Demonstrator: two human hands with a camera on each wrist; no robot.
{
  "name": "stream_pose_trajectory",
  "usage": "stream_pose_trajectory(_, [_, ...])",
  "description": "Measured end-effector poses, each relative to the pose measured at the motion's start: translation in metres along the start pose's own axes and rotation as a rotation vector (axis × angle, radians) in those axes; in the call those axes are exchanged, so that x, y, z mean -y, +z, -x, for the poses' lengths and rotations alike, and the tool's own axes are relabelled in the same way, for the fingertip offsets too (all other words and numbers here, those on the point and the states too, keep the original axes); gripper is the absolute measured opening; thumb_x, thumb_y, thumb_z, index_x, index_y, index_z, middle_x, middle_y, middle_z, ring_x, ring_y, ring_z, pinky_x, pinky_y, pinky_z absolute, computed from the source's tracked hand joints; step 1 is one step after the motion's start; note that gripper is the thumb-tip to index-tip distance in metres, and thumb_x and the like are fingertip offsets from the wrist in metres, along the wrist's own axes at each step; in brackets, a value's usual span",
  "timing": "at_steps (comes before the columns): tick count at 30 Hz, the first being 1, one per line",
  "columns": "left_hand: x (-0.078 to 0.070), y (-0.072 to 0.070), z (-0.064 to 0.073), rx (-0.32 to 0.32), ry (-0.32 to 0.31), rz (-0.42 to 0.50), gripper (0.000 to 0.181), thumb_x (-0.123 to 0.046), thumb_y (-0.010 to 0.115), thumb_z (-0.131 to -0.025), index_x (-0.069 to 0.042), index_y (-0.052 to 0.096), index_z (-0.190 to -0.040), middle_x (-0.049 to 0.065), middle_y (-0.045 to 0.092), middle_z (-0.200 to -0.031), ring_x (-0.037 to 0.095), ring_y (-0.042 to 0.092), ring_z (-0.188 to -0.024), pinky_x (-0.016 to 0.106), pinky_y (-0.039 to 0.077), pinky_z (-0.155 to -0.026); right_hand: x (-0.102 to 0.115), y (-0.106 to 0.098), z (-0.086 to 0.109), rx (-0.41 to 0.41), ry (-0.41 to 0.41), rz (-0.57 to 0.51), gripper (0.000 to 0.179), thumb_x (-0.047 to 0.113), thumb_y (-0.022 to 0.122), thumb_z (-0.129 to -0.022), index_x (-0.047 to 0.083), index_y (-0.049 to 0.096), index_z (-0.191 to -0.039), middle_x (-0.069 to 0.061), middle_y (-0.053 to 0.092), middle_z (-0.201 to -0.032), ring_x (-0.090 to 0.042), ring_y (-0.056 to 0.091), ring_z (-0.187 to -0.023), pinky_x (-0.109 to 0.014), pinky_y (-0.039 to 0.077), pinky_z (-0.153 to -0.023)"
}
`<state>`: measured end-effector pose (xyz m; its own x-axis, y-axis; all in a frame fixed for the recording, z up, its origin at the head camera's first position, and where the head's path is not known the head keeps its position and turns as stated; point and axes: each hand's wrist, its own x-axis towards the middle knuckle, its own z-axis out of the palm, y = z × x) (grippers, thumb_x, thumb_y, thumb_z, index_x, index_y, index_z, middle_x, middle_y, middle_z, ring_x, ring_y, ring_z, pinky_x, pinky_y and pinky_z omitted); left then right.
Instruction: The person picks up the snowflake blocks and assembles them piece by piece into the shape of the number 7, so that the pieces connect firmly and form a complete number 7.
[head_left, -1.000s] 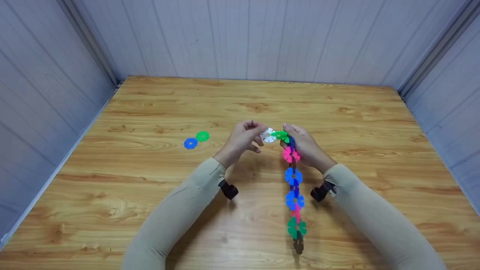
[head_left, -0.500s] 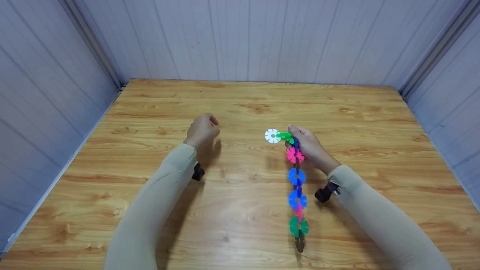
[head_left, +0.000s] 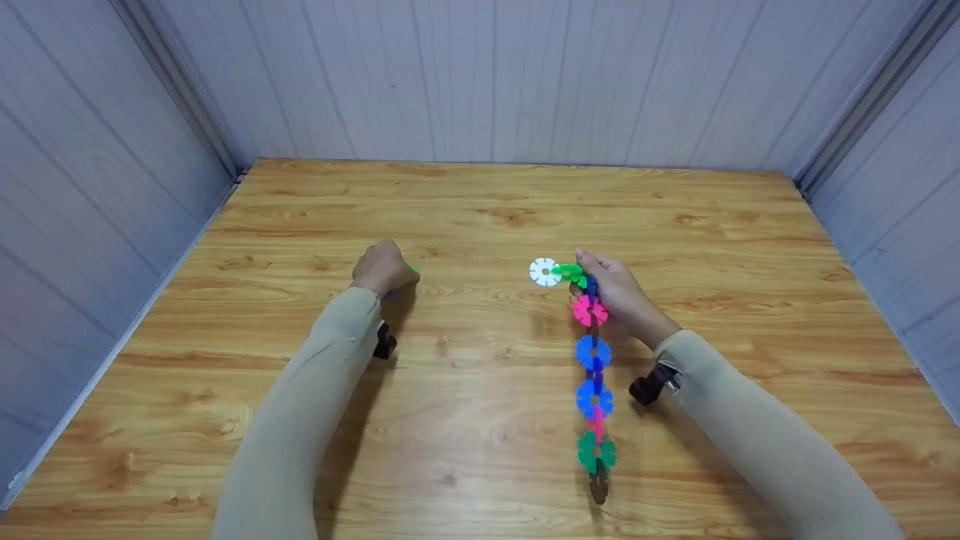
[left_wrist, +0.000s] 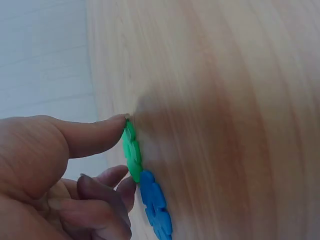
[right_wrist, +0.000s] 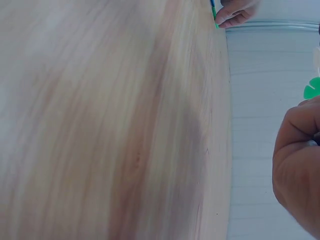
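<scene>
My right hand (head_left: 616,289) grips a chain of slotted interlocking discs near its bend, around a dark blue disc (head_left: 592,286). From there a green disc (head_left: 568,272) and a white disc (head_left: 544,272) stick out to the left. Below the hand, a pink disc (head_left: 590,310), blue ones and a green one run down in a line. In the left wrist view my left hand (left_wrist: 65,170) pinches a loose green disc (left_wrist: 132,152) between thumb and fingertips at its edges. A loose blue disc (left_wrist: 156,206) lies right beside it on the table.
The wood-grain table (head_left: 480,202) is bordered by pale panelled walls (head_left: 525,82) at the back and sides. Black wrist cameras (head_left: 646,387) hang under both sleeves. The chain's lower end, a dark brown disc (head_left: 598,489), reaches toward the near edge.
My left hand has let go of the white disc, swung left and come down on the loose green disc. My right hand, with the chain, has shifted slightly right.
</scene>
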<state>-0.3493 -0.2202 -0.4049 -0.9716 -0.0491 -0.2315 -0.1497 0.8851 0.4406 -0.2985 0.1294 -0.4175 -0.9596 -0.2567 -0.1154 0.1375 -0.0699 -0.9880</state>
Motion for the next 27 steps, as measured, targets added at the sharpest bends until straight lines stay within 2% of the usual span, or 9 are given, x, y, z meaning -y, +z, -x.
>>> stream_pose_trajectory(4, [0.001,0.004,-0.001,-0.035,0.044,0.042,0.02,-0.016,0.074,-0.086,-0.003,0.067,-0.072,0.003,0.058,-0.065,0.017,0.049,-0.059,0.032,0.043,-0.056,0.001,0.001,0.0,0.001,0.005,0.023,0.036,0.038,0.04,-0.107,0.007,0.051,-0.092,-0.001,0.057,-0.069,-0.008,0.053,-0.055,-0.018,0.046,-0.05])
stream_pose_trajectory(7, [0.001,0.009,0.0,-0.061,0.107,0.137,0.015,-0.01,0.071,-0.086,-0.004,0.063,-0.076,0.004,0.056,-0.072,0.017,0.046,-0.063,0.031,0.042,-0.059,0.001,0.002,0.0,0.0,0.015,0.028,0.036,0.038,0.039,-0.108,0.007,0.052,-0.092,0.0,0.056,-0.069,-0.008,0.052,-0.056,-0.018,0.044,-0.05])
stream_pose_trajectory(9, [-0.002,0.014,0.003,-0.054,0.19,0.228,0.007,-0.007,0.068,-0.088,-0.004,0.064,-0.084,0.004,0.059,-0.08,0.017,0.051,-0.07,0.03,0.044,-0.063,0.0,0.003,0.0,0.006,0.024,0.021,0.036,0.038,0.039,-0.107,0.008,0.052,-0.092,0.0,0.056,-0.07,-0.007,0.051,-0.056,-0.018,0.044,-0.051])
stream_pose_trajectory(12, [-0.013,0.022,0.012,0.017,0.355,0.394,0.006,-0.008,0.064,-0.096,-0.004,0.068,-0.097,0.009,0.065,-0.092,0.022,0.061,-0.08,0.032,0.051,-0.069,-0.001,0.003,-0.001,0.006,0.026,0.016,0.036,0.039,0.041,-0.107,0.008,0.051,-0.09,0.0,0.056,-0.069,-0.007,0.051,-0.056,-0.018,0.044,-0.051])
stream_pose_trajectory(16, [-0.038,0.032,0.027,0.061,0.589,0.525,0.011,-0.011,0.067,-0.096,-0.005,0.071,-0.105,0.011,0.07,-0.095,0.031,0.068,-0.083,0.035,0.056,-0.065,-0.003,0.004,-0.001,-0.002,0.014,0.02,0.036,0.038,0.042,-0.107,0.009,0.05,-0.089,-0.001,0.058,-0.069,-0.008,0.053,-0.055,-0.018,0.046,-0.051])
stream_pose_trajectory(18, [-0.05,0.036,0.033,0.03,0.699,0.545,0.012,-0.01,0.069,-0.094,-0.005,0.071,-0.105,0.008,0.071,-0.091,0.032,0.069,-0.08,0.033,0.057,-0.06,-0.002,0.004,-0.001,0.0,0.013,0.02,0.036,0.039,0.042,-0.106,0.009,0.051,-0.09,-0.001,0.058,-0.069,-0.008,0.054,-0.056,-0.018,0.046,-0.05])
stream_pose_trajectory(21, [-0.063,0.039,0.04,-0.003,0.823,0.562,0.011,-0.006,0.069,-0.093,-0.003,0.07,-0.104,0.004,0.071,-0.089,0.03,0.069,-0.076,0.031,0.056,-0.056,-0.002,0.005,0.0,-0.001,0.014,0.019,0.036,0.04,0.043,-0.106,0.009,0.052,-0.092,-0.002,0.058,-0.07,-0.008,0.053,-0.056,-0.018,0.045,-0.05])
stream_pose_trajectory(24, [-0.068,0.04,0.045,-0.037,0.876,0.553,0.008,-0.004,0.068,-0.093,-0.003,0.071,-0.101,0.002,0.071,-0.087,0.024,0.069,-0.074,0.03,0.056,-0.055,-0.003,0.006,0.0,0.013,0.001,-0.01,0.035,0.038,0.043,-0.106,0.008,0.051,-0.09,-0.003,0.056,-0.068,-0.008,0.052,-0.055,-0.018,0.045,-0.048])
stream_pose_trajectory(27, [-0.069,0.041,0.047,-0.054,0.889,0.535,0.006,-0.004,0.068,-0.093,-0.004,0.072,-0.099,0.002,0.071,-0.085,0.016,0.068,-0.072,0.029,0.055,-0.055,-0.005,0.007,0.0,0.028,-0.013,-0.041,0.035,0.036,0.042,-0.107,0.007,0.049,-0.088,-0.003,0.054,-0.066,-0.008,0.05,-0.053,-0.018,0.044,-0.047])
